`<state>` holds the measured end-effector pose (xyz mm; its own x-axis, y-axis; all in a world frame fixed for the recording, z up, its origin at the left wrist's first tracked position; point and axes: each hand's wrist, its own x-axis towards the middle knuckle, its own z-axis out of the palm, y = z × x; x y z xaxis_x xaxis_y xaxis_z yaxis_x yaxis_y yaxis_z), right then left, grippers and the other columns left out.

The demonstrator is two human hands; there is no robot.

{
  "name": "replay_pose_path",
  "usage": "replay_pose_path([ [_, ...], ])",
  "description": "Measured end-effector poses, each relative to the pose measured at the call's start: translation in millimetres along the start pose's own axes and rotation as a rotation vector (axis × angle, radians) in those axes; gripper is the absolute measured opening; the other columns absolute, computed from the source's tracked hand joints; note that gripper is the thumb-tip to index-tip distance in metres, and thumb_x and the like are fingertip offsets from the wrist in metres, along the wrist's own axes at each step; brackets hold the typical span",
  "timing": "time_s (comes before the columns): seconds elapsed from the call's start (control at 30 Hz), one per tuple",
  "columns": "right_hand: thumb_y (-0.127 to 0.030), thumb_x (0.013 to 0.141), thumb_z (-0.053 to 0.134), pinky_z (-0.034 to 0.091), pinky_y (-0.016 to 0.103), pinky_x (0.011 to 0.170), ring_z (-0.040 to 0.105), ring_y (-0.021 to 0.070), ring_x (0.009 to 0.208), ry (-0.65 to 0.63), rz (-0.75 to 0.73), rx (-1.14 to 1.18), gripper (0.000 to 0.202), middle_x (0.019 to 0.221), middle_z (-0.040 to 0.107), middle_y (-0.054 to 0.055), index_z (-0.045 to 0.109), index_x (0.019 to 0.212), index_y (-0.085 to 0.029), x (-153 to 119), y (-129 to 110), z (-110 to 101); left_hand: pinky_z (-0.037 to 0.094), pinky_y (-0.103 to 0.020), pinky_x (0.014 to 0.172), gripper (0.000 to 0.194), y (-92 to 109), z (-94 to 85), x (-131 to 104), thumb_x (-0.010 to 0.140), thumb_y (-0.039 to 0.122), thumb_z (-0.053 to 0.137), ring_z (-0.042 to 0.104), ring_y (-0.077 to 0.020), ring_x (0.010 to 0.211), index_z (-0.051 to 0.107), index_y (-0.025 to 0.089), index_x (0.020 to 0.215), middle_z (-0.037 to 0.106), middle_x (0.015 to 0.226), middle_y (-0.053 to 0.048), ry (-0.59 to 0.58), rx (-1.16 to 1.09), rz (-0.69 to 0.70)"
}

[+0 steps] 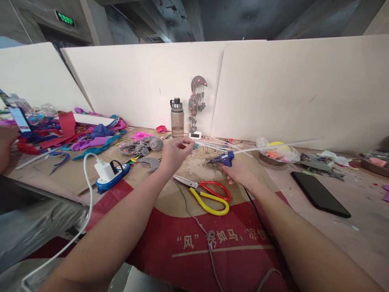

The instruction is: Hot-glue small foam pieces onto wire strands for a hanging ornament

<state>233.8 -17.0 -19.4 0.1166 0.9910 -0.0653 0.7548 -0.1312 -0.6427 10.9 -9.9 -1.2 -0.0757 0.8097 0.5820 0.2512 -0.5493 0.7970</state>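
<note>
My right hand (238, 173) is wrapped round a blue hot glue gun (225, 158), its nozzle pointing left; a long whitish glue stick (258, 148) runs out of its back to the right. My left hand (178, 151) is closed in a pinch on a small teal piece (196, 146), whose kind I cannot make out. Below and between both hands lie large scissors (209, 194) with one red and one yellow handle. A grey yarn strand (197, 221) trails across the red printed board (170, 235) toward me.
Behind stand a water bottle (177, 121), a small clock (195, 135) and a grey moon hanging ornament (199, 85). Left are a blue power strip (113, 178), a yarn ball (156, 143) and felt scraps (67, 125). A phone (319, 194) and metal bowl (273, 158) lie right.
</note>
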Motion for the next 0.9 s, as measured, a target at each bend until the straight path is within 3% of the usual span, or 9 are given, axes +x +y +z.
replay_pose_path([
  [0.13,-0.034,0.075,0.065,0.045,0.041,0.073,0.062,0.0338,0.088,0.297,-0.165,-0.457,0.02,0.079,0.064,0.017,0.055,0.068,-0.018,-5,2,-6,0.044,-0.023,0.058,0.009,0,-0.6,-2,0.077,0.022,0.065,0.05,-0.0086,0.059,0.073,0.019,0.078,0.066,0.079,-0.002,0.069,0.294,0.315],
  [0.23,-0.032,0.079,0.059,0.044,0.039,0.079,0.058,0.0287,0.093,0.457,-0.338,-0.273,0.015,0.09,0.063,0.015,0.054,0.08,-0.018,-14,-6,-3,0.043,-0.022,0.061,0.011,0,1.4,-5,0.079,0.017,0.061,0.05,-0.0088,0.059,0.072,0.019,0.082,0.062,0.076,-0.002,0.034,0.353,0.42],
  [0.27,-0.032,0.081,0.055,0.044,0.038,0.079,0.058,0.0249,0.09,0.446,-0.405,-0.116,0.014,0.089,0.062,0.011,0.052,0.082,-0.019,-18,-11,1,0.043,-0.022,0.062,0.012,0,2.4,-7,0.079,0.017,0.06,0.051,-0.0093,0.061,0.072,0.02,0.083,0.062,0.077,-0.002,0.017,0.352,0.427],
  [0.37,-0.039,0.081,0.054,0.046,0.034,0.077,0.057,0.0173,0.081,0.24,-0.499,0.423,0.02,0.087,0.06,0.003,0.047,0.087,-0.021,-33,-29,15,0.044,-0.023,0.069,0.014,2,5.8,-11,0.079,0.018,0.06,0.055,-0.0118,0.067,0.072,0.022,0.085,0.064,0.08,-0.003,-0.023,0.335,0.389],
  [0.43,-0.039,0.075,0.061,0.046,0.033,0.082,0.059,0.0158,0.088,0.088,-0.484,0.737,0.03,0.093,0.062,0.003,0.043,0.093,-0.022,-41,-40,26,0.045,-0.023,0.072,0.015,4,7.3,-13,0.079,0.019,0.06,0.057,-0.0138,0.072,0.072,0.023,0.086,0.065,0.081,-0.004,-0.044,0.342,0.363],
  [0.53,-0.038,0.072,0.065,0.048,0.033,0.082,0.063,0.0144,0.086,-0.05,-0.412,1.007,0.038,0.091,0.063,0.0,0.039,0.096,-0.024,-47,-51,37,0.046,-0.024,0.074,0.016,6,8.5,-16,0.08,0.02,0.059,0.058,-0.0145,0.076,0.073,0.023,0.088,0.066,0.085,-0.004,-0.085,0.354,0.355],
  [0.63,-0.038,0.07,0.067,0.051,0.032,0.074,0.06,0.0106,0.066,-0.104,-0.352,1.08,0.038,0.076,0.057,-0.006,0.037,0.091,-0.024,-46,-54,39,0.046,-0.025,0.074,0.016,8,9.7,-18,0.079,0.021,0.06,0.059,-0.015,0.077,0.073,0.023,0.088,0.067,0.087,-0.005,-0.124,0.334,0.339],
  [0.73,-0.036,0.07,0.065,0.049,0.027,0.057,0.047,0.0072,0.051,-0.045,-0.338,1.061,0.034,0.065,0.046,-0.011,0.038,0.088,-0.024,-43,-52,39,0.047,-0.026,0.074,0.014,6,12.7,-20,0.079,0.023,0.062,0.06,-0.0157,0.076,0.073,0.023,0.087,0.068,0.084,-0.005,-0.111,0.272,0.281],
  [0.9,-0.036,0.076,0.058,0.038,0.021,0.045,0.042,0.0084,0.053,0.109,-0.407,0.888,0.023,0.069,0.047,-0.007,0.045,0.088,-0.023,-42,-47,38,0.05,-0.026,0.072,0.015,3,17.8,-21,0.077,0.028,0.065,0.063,-0.0158,0.073,0.073,0.022,0.088,0.07,0.083,-0.005,-0.067,0.126,0.148],
])
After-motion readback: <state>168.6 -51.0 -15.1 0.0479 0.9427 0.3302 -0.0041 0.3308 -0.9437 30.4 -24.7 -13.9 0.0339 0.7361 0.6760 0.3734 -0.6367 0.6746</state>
